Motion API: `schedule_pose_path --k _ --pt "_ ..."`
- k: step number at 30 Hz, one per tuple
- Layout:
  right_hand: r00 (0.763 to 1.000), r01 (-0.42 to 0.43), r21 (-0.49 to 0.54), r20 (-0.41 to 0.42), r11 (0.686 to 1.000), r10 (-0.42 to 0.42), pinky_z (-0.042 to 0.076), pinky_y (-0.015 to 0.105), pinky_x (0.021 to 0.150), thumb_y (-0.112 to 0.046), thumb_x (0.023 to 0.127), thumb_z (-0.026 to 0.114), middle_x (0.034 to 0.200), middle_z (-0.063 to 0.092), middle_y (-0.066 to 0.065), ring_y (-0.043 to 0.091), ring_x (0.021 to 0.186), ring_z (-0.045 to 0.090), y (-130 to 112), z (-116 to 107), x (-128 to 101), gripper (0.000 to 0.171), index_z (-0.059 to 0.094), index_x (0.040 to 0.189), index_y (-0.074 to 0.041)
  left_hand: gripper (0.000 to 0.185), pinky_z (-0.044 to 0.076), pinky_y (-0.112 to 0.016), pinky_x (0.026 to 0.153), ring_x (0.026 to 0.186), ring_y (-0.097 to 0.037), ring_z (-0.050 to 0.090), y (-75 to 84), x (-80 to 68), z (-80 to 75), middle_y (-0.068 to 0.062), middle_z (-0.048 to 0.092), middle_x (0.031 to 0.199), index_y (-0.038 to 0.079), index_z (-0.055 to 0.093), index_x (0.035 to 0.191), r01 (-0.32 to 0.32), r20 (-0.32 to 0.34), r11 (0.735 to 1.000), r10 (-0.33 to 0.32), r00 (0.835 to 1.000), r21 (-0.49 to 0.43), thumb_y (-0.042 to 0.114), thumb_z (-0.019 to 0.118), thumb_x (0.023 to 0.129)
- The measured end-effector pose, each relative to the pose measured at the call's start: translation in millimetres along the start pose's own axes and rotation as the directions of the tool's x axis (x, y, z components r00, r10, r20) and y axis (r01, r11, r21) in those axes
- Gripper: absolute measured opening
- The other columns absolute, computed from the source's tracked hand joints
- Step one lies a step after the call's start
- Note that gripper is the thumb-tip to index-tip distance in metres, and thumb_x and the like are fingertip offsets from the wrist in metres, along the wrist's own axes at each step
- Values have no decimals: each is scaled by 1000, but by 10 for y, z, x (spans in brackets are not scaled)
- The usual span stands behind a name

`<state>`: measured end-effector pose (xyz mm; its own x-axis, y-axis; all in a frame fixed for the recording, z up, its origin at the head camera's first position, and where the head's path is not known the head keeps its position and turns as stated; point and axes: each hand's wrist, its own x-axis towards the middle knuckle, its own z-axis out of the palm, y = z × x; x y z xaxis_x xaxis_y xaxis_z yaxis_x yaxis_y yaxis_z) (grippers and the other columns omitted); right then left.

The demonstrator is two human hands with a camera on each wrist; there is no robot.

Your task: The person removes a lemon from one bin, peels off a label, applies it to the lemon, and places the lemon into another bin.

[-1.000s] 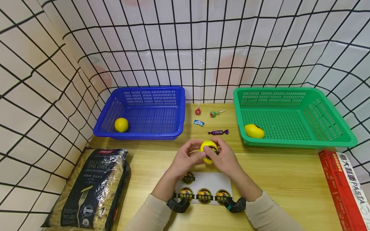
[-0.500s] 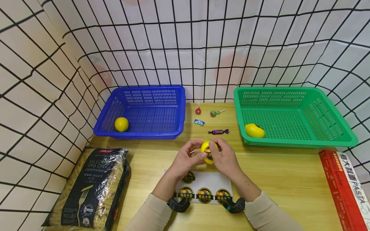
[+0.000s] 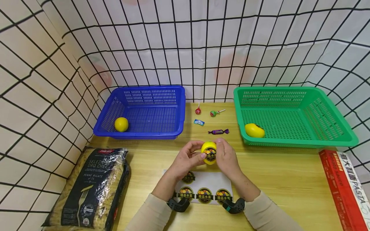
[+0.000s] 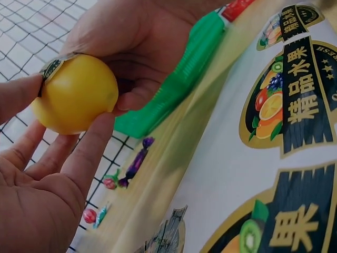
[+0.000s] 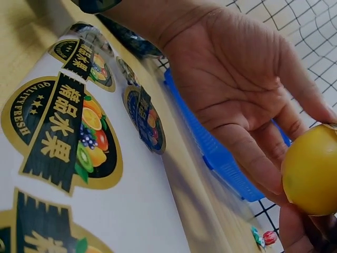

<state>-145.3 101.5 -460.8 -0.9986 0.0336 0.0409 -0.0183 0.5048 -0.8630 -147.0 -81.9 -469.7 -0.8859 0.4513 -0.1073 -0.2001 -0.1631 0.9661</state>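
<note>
A lemon [image 3: 206, 145] is held between both hands above the table, in front of a sheet of labels [image 3: 199, 179]. A round black and gold fruit label [image 3: 210, 154] sits on its near side. My left hand [image 3: 188, 156] grips the lemon from the left, its thumb at the label's edge and its fingers under the fruit in the left wrist view. From the right, my right hand [image 3: 226, 158] holds it, with the thumb along the fruit's side. Several labels remain on the sheet, partly overlapped by the wrists. In the right wrist view the lemon [image 5: 314, 174] is cut off by the frame.
A blue basket [image 3: 138, 133] with a yellow fruit [image 3: 121, 124] stands back left; a green basket [image 3: 289, 142] with a mango [image 3: 254, 130] stands back right. Candies [image 3: 218, 132] lie between them. A penne bag [image 3: 92, 186] lies left, a red pasta box [image 3: 338, 186] right.
My right thumb has moved off the label to the right side of the lemon. The label has come into fuller view and faces the head camera. My left hand stays nearly still.
</note>
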Motion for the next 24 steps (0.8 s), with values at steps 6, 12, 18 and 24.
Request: schedule_pose_path --k 6,12,18,24 --pt "999 18 25 -29 1000 -17 47 30 71 -30 112 29 93 66 14 22 82 58 0 52 -26 44 66 110 -6 49 61 -32 86 96 -12 65 3 1 50 -22 55 136 2 46 141 -28 -41 996 31 999 82 20 66 99" --pt "990 131 34 -55 991 -129 48 30 72 -24 112 35 93 67 12 19 81 56 -27 130 -99 39 67 106 -4 55 52 -25 72 85 -13 58 -51 3 128 -11 61 111 10 52 132 -55 -89 906 102 991 420 50 66 97" --pt "987 145 27 -75 989 -142 49 30 73 -23 112 35 92 66 11 19 81 56 -33 171 -119 39 68 104 -4 35 49 -25 62 71 -12 56 -42 -33 158 -2 62 84 15 59 116 -67 -98 734 180 979 675 47 50 106" --pt "987 136 28 -84 990 -133 48 28 66 -22 110 38 87 66 10 18 76 55 -28 199 -124 37 69 99 -5 37 46 -25 62 70 -11 54 -44 -35 151 2 59 78 16 60 99 -65 -131 682 231 964 728 42 37 111"
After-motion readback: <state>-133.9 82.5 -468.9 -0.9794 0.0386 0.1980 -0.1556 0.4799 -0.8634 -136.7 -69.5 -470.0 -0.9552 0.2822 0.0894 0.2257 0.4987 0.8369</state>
